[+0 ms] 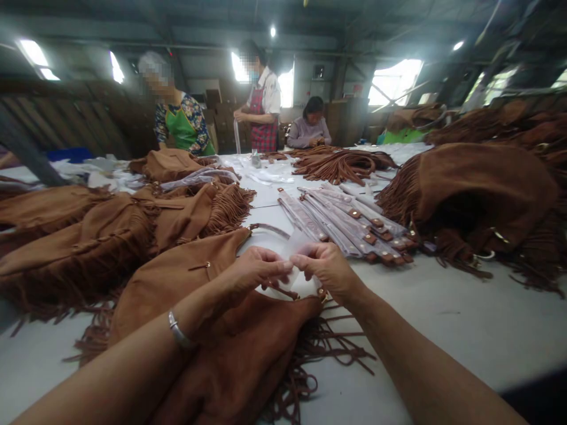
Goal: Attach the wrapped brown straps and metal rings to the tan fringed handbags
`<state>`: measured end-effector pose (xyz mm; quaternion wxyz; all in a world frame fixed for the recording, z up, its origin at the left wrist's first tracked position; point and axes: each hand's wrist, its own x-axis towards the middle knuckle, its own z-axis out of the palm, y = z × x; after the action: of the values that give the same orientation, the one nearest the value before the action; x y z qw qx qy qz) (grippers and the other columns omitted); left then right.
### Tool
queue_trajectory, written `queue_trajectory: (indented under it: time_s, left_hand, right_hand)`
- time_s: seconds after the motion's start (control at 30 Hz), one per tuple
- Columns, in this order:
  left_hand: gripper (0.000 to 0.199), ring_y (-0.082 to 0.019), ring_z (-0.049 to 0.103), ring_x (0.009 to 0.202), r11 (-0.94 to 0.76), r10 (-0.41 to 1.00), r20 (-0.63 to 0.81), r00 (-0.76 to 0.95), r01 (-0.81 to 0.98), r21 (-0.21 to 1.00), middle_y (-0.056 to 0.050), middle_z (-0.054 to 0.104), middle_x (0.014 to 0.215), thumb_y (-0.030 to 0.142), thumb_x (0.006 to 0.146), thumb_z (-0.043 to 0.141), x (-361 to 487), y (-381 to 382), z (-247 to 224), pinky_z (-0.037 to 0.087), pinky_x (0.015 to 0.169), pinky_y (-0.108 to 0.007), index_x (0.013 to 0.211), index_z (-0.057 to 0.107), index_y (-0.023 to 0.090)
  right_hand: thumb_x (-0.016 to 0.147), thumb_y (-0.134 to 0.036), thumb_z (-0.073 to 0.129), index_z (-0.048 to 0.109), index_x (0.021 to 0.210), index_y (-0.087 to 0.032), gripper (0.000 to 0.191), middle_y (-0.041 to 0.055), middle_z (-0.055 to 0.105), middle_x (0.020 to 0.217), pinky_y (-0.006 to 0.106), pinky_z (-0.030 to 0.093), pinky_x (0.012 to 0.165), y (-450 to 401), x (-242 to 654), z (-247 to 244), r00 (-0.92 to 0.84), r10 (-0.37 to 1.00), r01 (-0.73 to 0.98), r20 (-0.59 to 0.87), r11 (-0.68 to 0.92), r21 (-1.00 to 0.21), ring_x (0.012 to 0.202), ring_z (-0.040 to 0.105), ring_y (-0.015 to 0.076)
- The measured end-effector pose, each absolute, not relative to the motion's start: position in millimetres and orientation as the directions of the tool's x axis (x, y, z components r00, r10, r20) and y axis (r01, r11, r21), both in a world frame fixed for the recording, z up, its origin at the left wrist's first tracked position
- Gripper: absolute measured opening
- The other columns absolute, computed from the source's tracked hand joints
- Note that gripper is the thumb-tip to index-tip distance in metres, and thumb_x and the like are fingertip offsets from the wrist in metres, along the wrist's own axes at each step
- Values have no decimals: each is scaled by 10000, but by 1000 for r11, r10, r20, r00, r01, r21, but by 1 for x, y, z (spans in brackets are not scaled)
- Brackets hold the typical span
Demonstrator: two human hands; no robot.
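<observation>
A brown fringed bag lies on the white table beneath my forearms, its strap curving up behind my hands. Above the strap, my left hand pinches a small translucent sheet between thumb and fingers. My right hand grips the same sheet from the other side, the fingertips of both hands close together. Just beyond, plastic-wrapped straps with brown leather ends lie in a row.
Several fringed bags are piled at the left, and a large one stands at the right. Brown strips lie farther back. Three people are across the table, one in a green apron.
</observation>
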<state>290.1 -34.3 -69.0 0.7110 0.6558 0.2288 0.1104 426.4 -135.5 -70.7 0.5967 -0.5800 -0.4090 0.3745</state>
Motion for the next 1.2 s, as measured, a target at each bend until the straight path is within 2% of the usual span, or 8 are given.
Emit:
queue_trajectory:
  time_s: [0.1, 0.2, 0.33, 0.47, 0.67, 0.8, 0.97, 1.2]
  left_hand:
    - [222, -52, 435, 417, 78, 484, -161, 860, 141, 987, -41, 608, 523, 288, 597, 763, 289, -24, -77, 288, 395, -149, 617, 662, 91]
    - [213, -62, 484, 455, 247, 604, -120, 788, -42, 968, -53, 640, 581, 258, 593, 772, 288, -12, -91, 350, 435, -155, 661, 665, 86]
    - [247, -66, 546, 533, 405, 720, -169, 673, -209, 890, -12, 636, 633, 268, 588, 779, 286, -2, -113, 402, 477, -150, 732, 645, 118]
    - [239, -48, 531, 531, 479, 748, -200, 633, -306, 823, 19, 616, 649, 232, 589, 778, 287, -1, -120, 388, 450, -140, 751, 637, 128]
    - [209, -67, 551, 563, 550, 725, -204, 658, -374, 747, 14, 628, 679, 203, 617, 758, 288, -3, -116, 417, 474, -163, 777, 646, 130]
    - [157, -69, 566, 584, 574, 720, -207, 663, -400, 715, 26, 634, 689, 183, 657, 727, 291, -3, -118, 428, 485, -170, 788, 648, 143]
    - [109, -71, 573, 564, 604, 747, -266, 609, -454, 656, 28, 643, 673, 157, 702, 691, 296, -6, -119, 450, 502, -182, 806, 657, 155]
    - [62, -78, 586, 551, 604, 764, -289, 577, -481, 635, 1, 643, 617, 110, 672, 695, 299, -15, -114, 468, 534, -177, 718, 656, 123]
  right_hand:
    - [741, -482, 597, 621, 729, -117, 366, 0, 554, 590, 205, 355, 467, -127, 432, -75, 357, 931, 217, 73, -6, -976, 480, 450, 84]
    - [813, -463, 497, 638, 883, -128, 370, 36, 612, 735, 220, 376, 538, -120, 440, -86, 225, 974, 561, 19, -113, -820, 601, 517, 118]
    - [678, -415, 658, 660, 646, -154, 263, 30, 601, 616, 233, 295, 506, -122, 443, -91, 24, 980, 799, -196, -136, -586, 556, 486, 137]
    - [752, -251, 555, 670, 693, -157, 160, 29, 622, 668, 228, 300, 530, -126, 437, -84, -103, 933, 902, -344, -58, -427, 602, 508, 143]
    - [794, -304, 585, 650, 815, -145, 173, 1, 605, 687, 197, 325, 530, -123, 432, -88, -162, 930, 766, -330, -92, -636, 631, 517, 129]
    - [801, -185, 544, 570, 685, -145, 125, -3, 564, 646, 205, 310, 535, -122, 430, -94, -110, 959, 785, -262, -78, -615, 605, 484, 118]
    - [914, -230, 387, 487, 727, -161, 223, 21, 556, 694, 236, 324, 594, -136, 423, -95, 104, 992, 774, -68, -123, -621, 641, 489, 136]
    - [936, -243, 343, 415, 865, -184, 118, 23, 539, 774, 255, 335, 625, -145, 414, -93, -30, 997, 755, -77, -28, -655, 679, 484, 152]
